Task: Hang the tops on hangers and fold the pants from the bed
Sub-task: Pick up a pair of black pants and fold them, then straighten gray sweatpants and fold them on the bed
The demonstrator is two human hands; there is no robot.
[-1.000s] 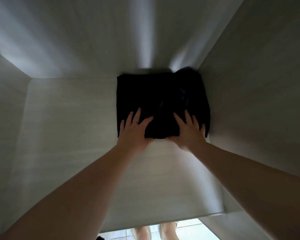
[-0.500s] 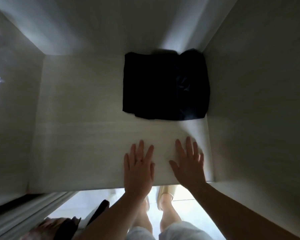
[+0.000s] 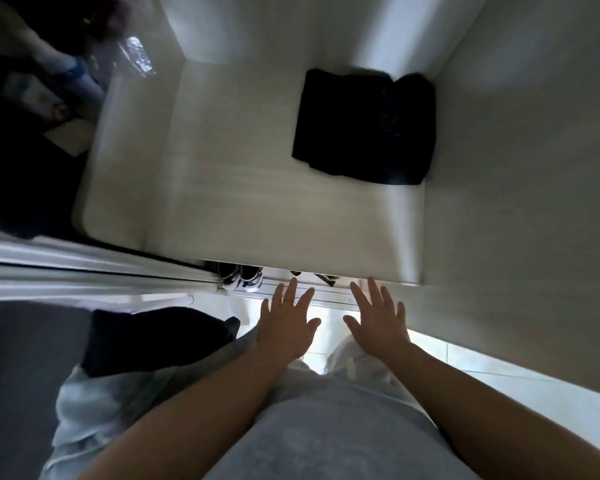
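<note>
Pants (image 3: 364, 128) lie folded on shelf (image 3: 222, 188) while left hand (image 3: 286, 327) and right hand (image 3: 378, 323) hover empty, splayed.

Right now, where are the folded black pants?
Head view, upper right: the folded black pants lie on the pale shelf, at its back right corner beside the side wall.

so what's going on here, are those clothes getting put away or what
A person stands at an open wardrobe. Folded dark clothes, likely pants, lie on the shelf in its back right corner. The left hand and right hand are both open with fingers spread, holding nothing, just in front of the shelf's front edge and apart from the clothes. To the person's left, a dark garment and a pale blue garment lie loosely.
</note>
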